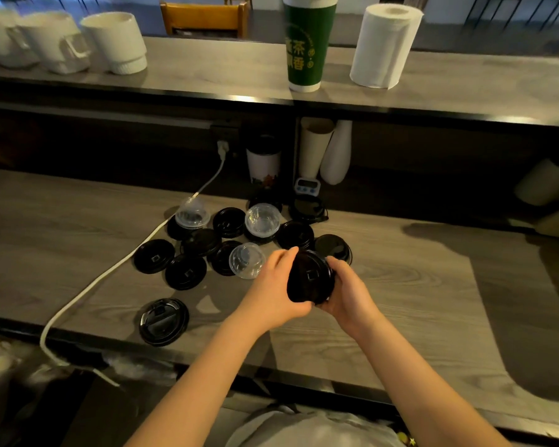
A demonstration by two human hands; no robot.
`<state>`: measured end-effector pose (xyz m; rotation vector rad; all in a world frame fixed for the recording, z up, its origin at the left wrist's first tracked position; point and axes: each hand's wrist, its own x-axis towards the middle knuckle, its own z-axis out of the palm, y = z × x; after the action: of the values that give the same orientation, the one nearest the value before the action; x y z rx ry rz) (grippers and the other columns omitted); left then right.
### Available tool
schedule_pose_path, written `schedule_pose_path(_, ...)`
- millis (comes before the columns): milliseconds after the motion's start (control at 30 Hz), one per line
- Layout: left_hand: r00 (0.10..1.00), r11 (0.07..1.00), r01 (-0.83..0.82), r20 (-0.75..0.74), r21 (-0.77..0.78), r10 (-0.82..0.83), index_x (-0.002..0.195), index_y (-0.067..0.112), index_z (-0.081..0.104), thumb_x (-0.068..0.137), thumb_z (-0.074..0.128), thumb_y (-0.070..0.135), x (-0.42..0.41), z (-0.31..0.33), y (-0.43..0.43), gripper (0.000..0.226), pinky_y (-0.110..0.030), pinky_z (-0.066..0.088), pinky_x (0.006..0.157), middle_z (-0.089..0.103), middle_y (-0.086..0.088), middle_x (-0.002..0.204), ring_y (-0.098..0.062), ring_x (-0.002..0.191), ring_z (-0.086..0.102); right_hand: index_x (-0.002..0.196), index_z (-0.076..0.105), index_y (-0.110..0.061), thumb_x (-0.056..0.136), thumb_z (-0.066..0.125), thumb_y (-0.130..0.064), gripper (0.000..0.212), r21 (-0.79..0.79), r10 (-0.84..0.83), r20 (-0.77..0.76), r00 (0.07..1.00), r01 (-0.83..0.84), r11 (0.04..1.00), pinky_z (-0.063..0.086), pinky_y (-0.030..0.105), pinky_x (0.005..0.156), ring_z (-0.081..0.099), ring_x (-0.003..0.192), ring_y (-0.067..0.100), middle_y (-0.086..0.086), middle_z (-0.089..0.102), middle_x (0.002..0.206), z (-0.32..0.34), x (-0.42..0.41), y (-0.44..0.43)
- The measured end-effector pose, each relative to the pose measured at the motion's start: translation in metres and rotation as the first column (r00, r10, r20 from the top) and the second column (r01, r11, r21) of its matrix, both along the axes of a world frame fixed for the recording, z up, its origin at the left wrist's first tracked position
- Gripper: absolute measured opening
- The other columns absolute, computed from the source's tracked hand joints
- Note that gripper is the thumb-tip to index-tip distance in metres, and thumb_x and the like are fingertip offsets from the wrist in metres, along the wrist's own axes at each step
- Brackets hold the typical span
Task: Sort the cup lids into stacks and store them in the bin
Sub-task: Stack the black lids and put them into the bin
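Both my hands hold a black cup lid, tilted above the wooden counter. My left hand grips its left edge and my right hand cups its right and lower edge. Several black lids lie scattered flat on the counter behind and to the left. Three clear dome lids sit among them. A short stack of black lids lies apart near the front edge. No bin shows in the view.
A white power cable runs from a wall socket across the counter and over its front edge. Paper cups, a small timer and a white vase stand under the upper shelf. On the shelf stand a green cup, a paper towel roll and white mugs.
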<state>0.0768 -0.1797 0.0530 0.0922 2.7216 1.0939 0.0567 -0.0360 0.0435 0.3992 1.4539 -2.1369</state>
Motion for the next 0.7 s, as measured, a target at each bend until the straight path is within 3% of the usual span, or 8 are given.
schedule_pose_path(67,1.0,0.999,0.016,-0.008,-0.028,-0.016,0.15,0.022,0.012,0.075,0.073,0.031,-0.002,-0.001,0.003,0.097,-0.027,0.032,0.108,0.017,0.008,0.147,-0.014,0.135,0.026,0.117,0.06,-0.016,0.096,0.046,-0.034,0.031,0.043,0.038,-0.039,0.999,-0.036,0.998,0.053,0.035,0.081,0.063,0.106,0.021,0.007,0.067,0.112,0.002,0.0,0.001)
schedule_pose_path(167,0.999,0.999,0.029,-0.016,-0.04,-0.03,0.15,0.023,0.012,0.074,0.074,0.035,-0.002,-0.002,0.002,0.099,-0.032,0.03,0.112,0.017,0.008,0.148,-0.014,0.137,0.023,0.117,0.058,-0.012,0.092,0.056,-0.02,0.026,0.091,0.057,-0.087,0.995,-0.049,0.995,0.054,0.039,0.084,0.065,0.103,0.024,0.009,0.066,0.111,0.003,0.0,0.006)
schedule_pose_path(400,1.0,1.0,-0.007,0.006,-0.004,0.007,0.15,0.028,0.014,0.072,0.076,0.041,0.004,-0.011,-0.015,0.1,-0.029,0.022,0.111,0.028,0.006,0.146,-0.012,0.137,0.021,0.115,0.057,-0.008,0.093,0.055,-0.01,0.023,0.174,0.103,-0.079,0.992,-0.088,0.981,0.055,0.041,0.08,0.066,0.099,0.026,0.014,0.067,0.11,-0.001,-0.004,-0.002)
schedule_pose_path(500,0.991,0.974,-0.122,0.072,0.193,0.11,0.146,0.03,0.027,0.081,0.07,0.035,0.008,-0.015,-0.029,0.078,-0.023,0.031,0.104,0.037,0.007,0.141,-0.006,0.128,0.034,0.113,0.058,-0.008,0.092,0.054,-0.009,0.021,0.135,0.092,-0.062,0.994,-0.083,0.987,0.053,0.038,0.079,0.067,0.093,0.024,0.011,0.069,0.105,-0.001,-0.008,-0.01)
schedule_pose_path(600,0.973,0.933,-0.23,0.091,0.278,0.213,0.138,0.024,0.043,0.091,0.058,0.023,0.011,-0.021,-0.041,0.049,-0.014,0.038,0.088,0.048,0.001,0.135,-0.005,0.113,0.047,0.112,0.058,-0.008,0.091,0.056,-0.009,0.022,0.114,0.141,-0.051,0.989,-0.135,0.984,0.055,0.032,0.076,0.067,0.094,0.02,0.011,0.068,0.104,0.001,-0.01,-0.018)
schedule_pose_path(700,0.941,0.876,-0.339,0.134,0.342,0.311,0.133,0.016,0.048,0.091,0.058,0.014,0.013,-0.024,-0.046,0.044,-0.015,0.041,0.082,0.056,0.0,0.123,-0.007,0.103,0.054,0.116,0.054,-0.011,0.087,0.063,-0.01,0.031,0.163,0.233,-0.075,0.97,-0.219,0.962,0.055,0.032,0.077,0.065,0.098,0.021,0.01,0.065,0.109,0.0,-0.009,-0.026)
